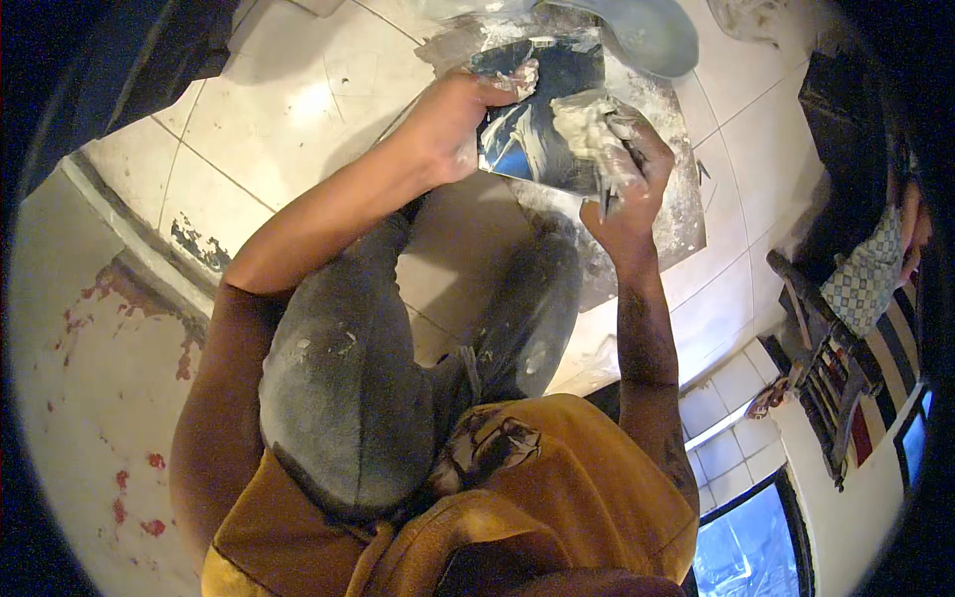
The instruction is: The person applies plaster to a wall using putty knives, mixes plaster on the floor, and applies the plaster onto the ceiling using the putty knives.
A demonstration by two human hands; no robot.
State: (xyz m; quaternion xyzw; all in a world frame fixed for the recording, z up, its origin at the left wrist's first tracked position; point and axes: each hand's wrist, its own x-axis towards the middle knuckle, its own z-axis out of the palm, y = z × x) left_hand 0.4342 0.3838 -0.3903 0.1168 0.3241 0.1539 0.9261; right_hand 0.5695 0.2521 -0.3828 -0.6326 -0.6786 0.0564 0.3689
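My left hand (453,124) grips the left edge of a glossy dark rectangular panel (572,70), its paste-smeared thumb lying over the top face. White streaks of paste (532,144) run across that face. My right hand (637,174) is over the panel's right side, fingers closed round a thin flat tool (604,194), mostly hidden by fingers and paste. A thick lump of cream paste (585,124) sits at the front of this hand and coats its fingers. The exact kind of tool is not visible.
Under the panel lies a stained, paste-spattered sheet (686,214) on the tiled floor (288,139). A grey-blue basin-like object (652,40) stands just beyond. My bent knees (338,378) are close below the hands. At right are a wooden rack (826,358) and a checked cloth (865,279).
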